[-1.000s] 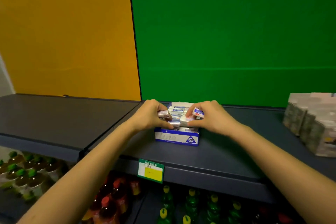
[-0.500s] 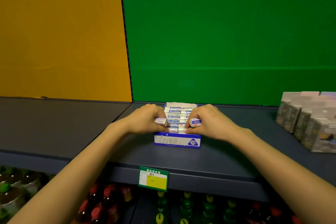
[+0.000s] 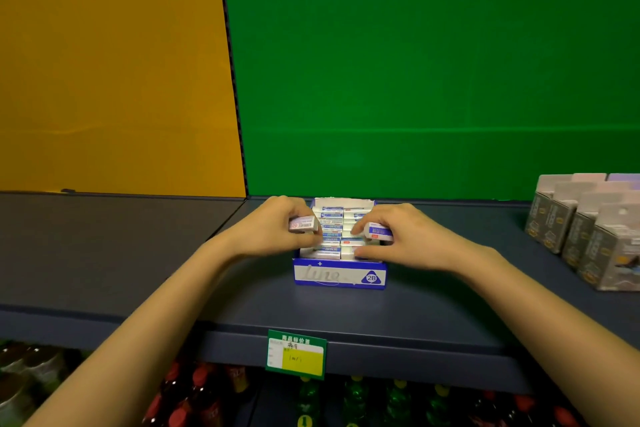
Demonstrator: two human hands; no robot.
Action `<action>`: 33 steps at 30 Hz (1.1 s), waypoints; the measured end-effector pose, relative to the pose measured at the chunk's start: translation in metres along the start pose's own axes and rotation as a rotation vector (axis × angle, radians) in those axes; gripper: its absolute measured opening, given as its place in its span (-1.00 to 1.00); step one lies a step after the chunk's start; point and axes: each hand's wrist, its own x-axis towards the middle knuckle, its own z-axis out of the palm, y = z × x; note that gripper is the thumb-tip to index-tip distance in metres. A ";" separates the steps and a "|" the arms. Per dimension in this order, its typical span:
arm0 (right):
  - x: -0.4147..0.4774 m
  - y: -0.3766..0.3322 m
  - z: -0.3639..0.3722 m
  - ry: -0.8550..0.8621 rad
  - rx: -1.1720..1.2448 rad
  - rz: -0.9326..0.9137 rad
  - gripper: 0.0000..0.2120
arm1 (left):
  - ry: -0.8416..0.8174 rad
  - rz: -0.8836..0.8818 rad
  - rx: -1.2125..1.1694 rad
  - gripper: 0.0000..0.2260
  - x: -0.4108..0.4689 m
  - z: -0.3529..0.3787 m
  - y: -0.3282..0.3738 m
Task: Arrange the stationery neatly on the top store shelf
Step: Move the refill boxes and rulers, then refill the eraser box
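A blue and white display box [image 3: 339, 276] marked 2B stands on the dark top shelf [image 3: 346, 308], filled with two rows of small wrapped erasers [image 3: 331, 225]. My left hand [image 3: 273, 229] is at the box's left rim, fingers closed on one eraser [image 3: 304, 223] held above the rim. At the right rim my right hand [image 3: 405, 239] grips another eraser [image 3: 378, 231] with a blue label, while its thumb rests on the front packs.
Grey and white product boxes [image 3: 588, 232] stand in rows at the shelf's right end. A green and yellow price tag [image 3: 296, 355] hangs on the shelf's front edge. Bottles with red, green and yellow caps [image 3: 194, 399] fill the shelf below. Yellow and green panels back the shelf.
Both hands stay at the box, each still holding its eraser. They have shifted slightly within the box; the camera has come a little closer.
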 end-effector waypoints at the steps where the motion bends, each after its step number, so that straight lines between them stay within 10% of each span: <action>1: -0.002 0.000 -0.002 0.011 0.012 0.012 -0.64 | 0.009 0.009 -0.035 -0.82 -0.001 -0.002 0.001; 17: -0.005 -0.010 0.002 0.073 0.440 -0.007 -0.71 | -0.032 0.050 -0.196 -0.82 -0.029 -0.014 -0.003; 33: 0.009 -0.011 -0.009 -0.136 0.093 -0.005 -0.80 | 0.016 0.064 -0.073 -0.79 -0.018 -0.012 0.001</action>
